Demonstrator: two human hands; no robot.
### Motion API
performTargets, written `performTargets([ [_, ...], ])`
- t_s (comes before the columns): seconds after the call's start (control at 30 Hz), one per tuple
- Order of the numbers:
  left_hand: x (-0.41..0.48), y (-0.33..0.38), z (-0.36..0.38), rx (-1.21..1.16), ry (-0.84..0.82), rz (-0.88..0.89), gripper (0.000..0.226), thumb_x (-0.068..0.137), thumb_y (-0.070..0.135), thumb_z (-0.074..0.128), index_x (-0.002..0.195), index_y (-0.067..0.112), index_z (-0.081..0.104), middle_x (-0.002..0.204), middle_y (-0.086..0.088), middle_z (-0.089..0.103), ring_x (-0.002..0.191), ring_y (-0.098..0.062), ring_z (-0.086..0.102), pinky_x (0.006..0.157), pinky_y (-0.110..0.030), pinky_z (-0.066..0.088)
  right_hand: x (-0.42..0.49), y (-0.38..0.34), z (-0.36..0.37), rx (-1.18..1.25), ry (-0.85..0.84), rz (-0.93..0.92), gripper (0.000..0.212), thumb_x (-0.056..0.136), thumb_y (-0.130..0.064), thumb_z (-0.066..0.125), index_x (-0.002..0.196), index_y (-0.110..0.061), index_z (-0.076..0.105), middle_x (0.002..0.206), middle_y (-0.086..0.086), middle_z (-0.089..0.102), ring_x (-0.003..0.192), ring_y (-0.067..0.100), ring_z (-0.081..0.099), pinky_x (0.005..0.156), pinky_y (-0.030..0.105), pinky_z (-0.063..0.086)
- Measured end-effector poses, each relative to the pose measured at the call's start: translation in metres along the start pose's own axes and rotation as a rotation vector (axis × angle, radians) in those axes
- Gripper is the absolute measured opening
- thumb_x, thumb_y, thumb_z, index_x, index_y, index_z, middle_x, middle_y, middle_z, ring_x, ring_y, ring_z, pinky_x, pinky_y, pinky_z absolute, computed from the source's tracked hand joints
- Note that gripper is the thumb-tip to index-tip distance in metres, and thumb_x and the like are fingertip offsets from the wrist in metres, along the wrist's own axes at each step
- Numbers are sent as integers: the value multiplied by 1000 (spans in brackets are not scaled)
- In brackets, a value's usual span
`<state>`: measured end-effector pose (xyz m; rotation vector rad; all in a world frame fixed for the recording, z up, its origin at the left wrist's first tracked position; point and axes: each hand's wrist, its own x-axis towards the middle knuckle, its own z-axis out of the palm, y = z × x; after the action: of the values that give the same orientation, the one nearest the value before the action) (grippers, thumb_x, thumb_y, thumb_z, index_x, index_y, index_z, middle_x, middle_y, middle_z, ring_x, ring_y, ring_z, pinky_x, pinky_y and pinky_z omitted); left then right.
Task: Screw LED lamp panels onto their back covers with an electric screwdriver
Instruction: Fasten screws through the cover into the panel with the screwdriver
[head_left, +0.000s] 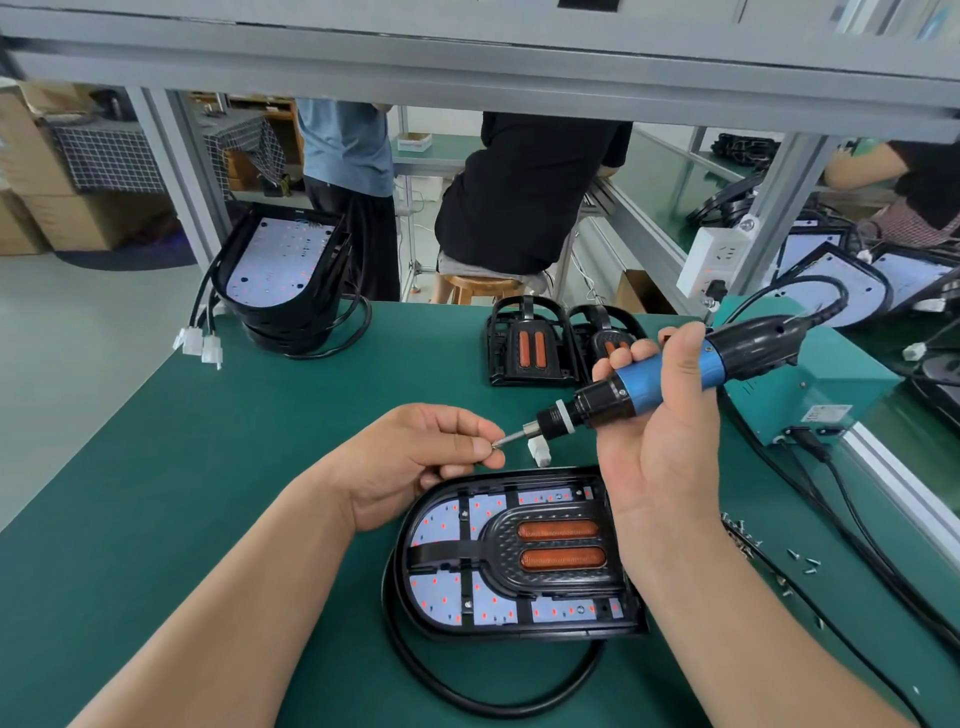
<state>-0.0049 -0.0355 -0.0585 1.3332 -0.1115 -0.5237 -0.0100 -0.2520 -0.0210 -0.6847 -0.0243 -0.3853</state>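
**First onlooker:** A worker at the green desk (260, 441) readies the next fastener. The LED lamp panel (441, 525) lies flat in its back cover (519, 631), just below both hands. Its black cable (467, 696) loops toward the near edge.

**Second onlooker:** And the electric screwdriver (670, 379)?

**First onlooker:** It is held clear of the lamp, tilted, with the nose pointing left. The right hand (665, 431) has its fingers wrapped round the blue barrel. The left hand (415, 457) pinches a small screw (494, 444) between thumb and forefinger, right at the tip of the bit (511, 438).

**Second onlooker:** What makes this step go well?

**First onlooker:** Seating the screw square on the bit before letting go, I'd say. If it sits crooked it will likely drop or start cross-threaded. Then stand the driver upright over an open hole in the panel, and press only once the point is in. I can't tell from here which holes are already filled.

**Second onlooker:** Spares?

**First onlooker:** There is a scatter of loose screws (802, 560) on the desk to the right, near the cables.
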Motion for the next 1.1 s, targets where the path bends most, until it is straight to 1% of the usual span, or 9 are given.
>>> performTargets([
  [0.07, 0, 0, 0, -1, -3, 2, 14, 83, 7, 75, 95, 12, 81, 96, -15, 76, 54, -3, 44, 48, -13, 29, -1, 1, 1, -11, 5, 2, 23, 103, -38, 66, 105, -17, 57, 87, -3, 59, 79, 14, 60, 88, 34, 57],
  [0.23, -1, 0, -1, -6, -8, 7, 14, 82, 8, 76, 95, 12, 81, 96, -15, 75, 54, -4, 43, 48, -13, 29, 0, -2, -2, -9, 22, 4, 31, 99, -41, 71, 111, -16, 56, 88, -2, 59, 80, 15, 60, 92, 36, 56],
  [0.37, -1, 0, -1, -10, -14, 5, 15, 82, 8, 76, 96, 12, 81, 96, -15, 76, 55, -4, 44, 49, -13, 29, 1, -6, -2, 4, 26, 0, 33, 96, -42, 73, 109, -17, 57, 88, -2, 59, 80, 15, 60, 93, 36, 56],
  [0.5, -2, 0, -1, -7, -16, 0, 14, 85, 5, 76, 95, 13, 82, 96, -16, 76, 55, -3, 45, 48, -12, 30, -1, -4, -2, 2, 13, 5, 36, 95, -43, 73, 113, -16, 56, 89, -3, 60, 80, 15, 60, 92, 36, 57],
  [0.67, -2, 1, -2, -2, -17, -4, 15, 83, 6, 76, 94, 14, 82, 97, -16, 77, 54, -3, 45, 47, -11, 32, -2, -3, -1, -8, 9, 5, 34, 97, -41, 72, 112, -16, 55, 88, -3, 59, 80, 15, 60, 94, 37, 56],
  [0.8, -1, 1, -2, 7, -9, 4, 15, 86, 3, 75, 94, 14, 82, 98, -18, 77, 55, -3, 46, 47, -10, 35, -2, -2, 0, -21, 16, -2, 27, 100, -40, 70, 109, -17, 57, 88, -2, 59, 80, 15, 59, 95, 37, 55],
  [0.9, -2, 1, -1, 19, 16, 23, 15, 84, 3, 76, 91, 15, 81, 97, -19, 78, 54, -3, 47, 48, -10, 36, -2, -1, 2, -55, 23, -6, 21, 103, -36, 69, 106, -18, 58, 87, -2, 59, 80, 15, 59, 91, 36, 56],
  [1.0, -2, 2, 1, 24, 33, 51, 15, 81, 5, 78, 89, 16, 82, 97, -20, 78, 54, -3, 47, 47, -11, 37, -1, 1, -1, -83, 48, -7, 16, 104, -25, 69, 111, -15, 57, 89, -1, 60, 81, 15, 61, 89, 34, 58],
  [1.1, -3, 2, 2, 19, 63, 82, 15, 77, 6, 79, 86, 17, 83, 96, -21, 77, 53, -5, 45, 46, -12, 35, -1, 4, -3, -106, 61, 12, 17, 104, -18, 68, 114, -13, 55, 95, 1, 58, 83, 16, 60, 86, 31, 58],
])
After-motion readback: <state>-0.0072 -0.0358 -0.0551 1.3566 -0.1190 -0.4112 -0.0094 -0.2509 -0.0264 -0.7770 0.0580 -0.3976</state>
